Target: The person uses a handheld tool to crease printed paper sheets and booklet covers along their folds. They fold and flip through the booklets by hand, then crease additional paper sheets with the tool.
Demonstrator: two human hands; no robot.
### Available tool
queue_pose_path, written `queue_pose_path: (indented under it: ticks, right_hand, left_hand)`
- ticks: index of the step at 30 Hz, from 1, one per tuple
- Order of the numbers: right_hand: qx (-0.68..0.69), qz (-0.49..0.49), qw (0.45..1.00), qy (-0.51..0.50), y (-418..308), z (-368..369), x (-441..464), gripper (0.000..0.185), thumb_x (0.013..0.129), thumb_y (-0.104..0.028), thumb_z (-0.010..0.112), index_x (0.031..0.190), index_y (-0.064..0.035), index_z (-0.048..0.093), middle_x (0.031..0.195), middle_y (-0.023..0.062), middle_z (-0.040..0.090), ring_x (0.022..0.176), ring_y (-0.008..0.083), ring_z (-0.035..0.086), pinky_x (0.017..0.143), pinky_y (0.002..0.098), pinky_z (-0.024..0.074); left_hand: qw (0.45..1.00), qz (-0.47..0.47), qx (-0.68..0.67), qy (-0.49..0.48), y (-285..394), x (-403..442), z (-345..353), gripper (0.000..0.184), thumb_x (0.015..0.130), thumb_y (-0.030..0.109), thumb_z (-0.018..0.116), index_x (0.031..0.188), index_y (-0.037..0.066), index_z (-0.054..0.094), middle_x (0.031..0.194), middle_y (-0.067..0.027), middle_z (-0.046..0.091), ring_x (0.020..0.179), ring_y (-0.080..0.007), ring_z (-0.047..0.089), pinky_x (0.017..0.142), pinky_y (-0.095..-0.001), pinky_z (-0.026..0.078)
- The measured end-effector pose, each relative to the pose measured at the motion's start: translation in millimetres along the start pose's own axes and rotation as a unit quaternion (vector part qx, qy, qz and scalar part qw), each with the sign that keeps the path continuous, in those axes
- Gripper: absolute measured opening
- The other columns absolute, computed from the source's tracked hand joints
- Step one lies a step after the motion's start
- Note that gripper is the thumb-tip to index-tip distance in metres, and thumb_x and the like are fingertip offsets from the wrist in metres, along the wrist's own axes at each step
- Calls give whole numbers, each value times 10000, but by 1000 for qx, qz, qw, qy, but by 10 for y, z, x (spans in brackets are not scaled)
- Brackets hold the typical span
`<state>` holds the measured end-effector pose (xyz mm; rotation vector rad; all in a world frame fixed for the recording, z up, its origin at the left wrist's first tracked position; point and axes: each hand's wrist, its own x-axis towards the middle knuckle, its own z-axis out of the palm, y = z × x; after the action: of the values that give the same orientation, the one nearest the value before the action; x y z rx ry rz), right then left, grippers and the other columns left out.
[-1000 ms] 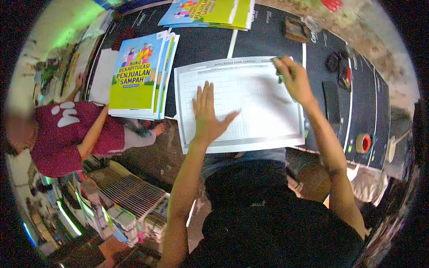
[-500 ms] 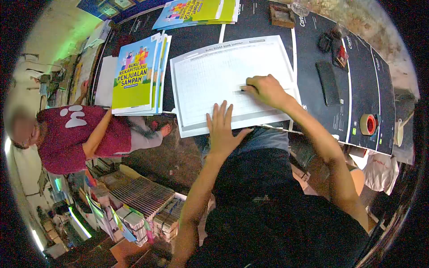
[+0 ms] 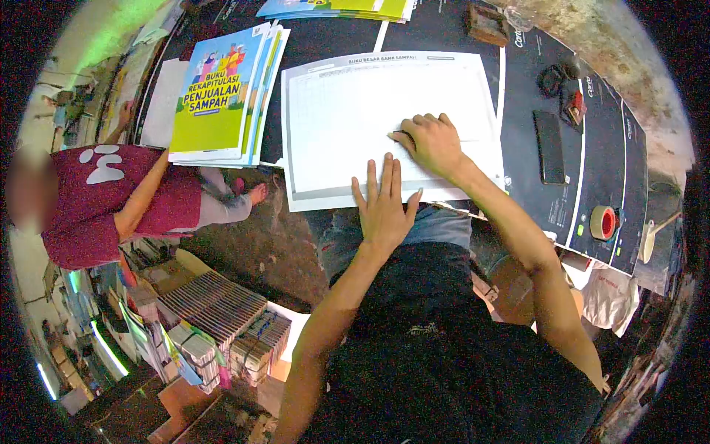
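Note:
A large white printed sheet (image 3: pixel 333 126) with a grid and a heading lies on the black table (image 3: pixel 473 89) before me. My left hand (image 3: pixel 384 211) rests flat near its lower edge, fingers spread. Above and right of it, my right hand (image 3: pixel 433 148) presses on the sheet with bent fingers around a small dark object, mostly hidden beneath them. Left of the sheet is a stack of colourful booklets (image 3: pixel 214 96) with a yellow-green lower cover.
Another booklet stack (image 3: pixel 340 9) lies at the far edge. On the right are a dark phone-like slab (image 3: pixel 549 148), a tape roll (image 3: pixel 603 222) and a wooden tray (image 3: pixel 486 26). At left sits a person in a maroon shirt (image 3: pixel 96 200); tied bundles (image 3: pixel 214 307) are below.
My right hand has come down from the sheet's upper right corner to its lower middle, then slightly left. My left hand has shifted right along the lower part. The camera view has also shifted.

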<state>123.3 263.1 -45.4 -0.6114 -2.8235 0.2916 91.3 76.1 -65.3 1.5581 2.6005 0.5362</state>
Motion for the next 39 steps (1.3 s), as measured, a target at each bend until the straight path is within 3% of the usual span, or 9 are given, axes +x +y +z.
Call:
queue_pose_path:
  ticks: [5, 16, 22, 30, 39]
  right_hand:
    - [-11, 1, 1000, -5, -12, 16, 13, 337, 962, -447, 587, 892, -138, 702, 817, 83, 689, 858, 262, 678, 793, 438, 480]
    - [-31, -10, 999, -16, -13, 12, 34, 317, 967, -437, 579, 911, -157, 715, 809, 76, 686, 820, 258, 682, 819, 461, 451]
    - [-10, -13, 997, -77, 4, -43, 88, 346, 978, -454, 548, 941, -163, 731, 829, 75, 706, 817, 271, 685, 819, 488, 436]
    - [-28, 25, 998, -44, -64, -27, 45, 284, 950, -408, 610, 917, -150, 726, 793, 67, 699, 770, 270, 685, 767, 480, 423]
    - [-56, 23, 997, -54, -159, -14, 29, 346, 984, -442, 542, 899, -156, 718, 793, 80, 705, 773, 261, 694, 779, 494, 429]
  left_hand:
    - [1000, 4, 23, -8, 24, 15, -24, 727, 986, 506, 516, 1535, 49, 382, 1657, -94, 259, 1524, -392, 182, 1177, -686, 78]
    - [999, 16, 24, 21, -6, 59, 38, 711, 969, 541, 523, 1458, 25, 494, 1642, -124, 272, 1519, -397, 177, 1158, -721, 58]
    - [1000, -3, 10, -15, -4, 69, 18, 730, 954, 558, 534, 1457, 31, 496, 1642, -121, 273, 1521, -398, 168, 1153, -729, 41]
    - [1000, 3, 26, 13, -19, 59, 87, 731, 952, 573, 518, 1463, 50, 496, 1641, -104, 281, 1525, -388, 163, 1152, -732, 34]
    - [1000, 0, 23, 4, -24, 60, 66, 725, 958, 582, 491, 1463, 62, 503, 1645, -102, 271, 1530, -382, 151, 1150, -733, 5]
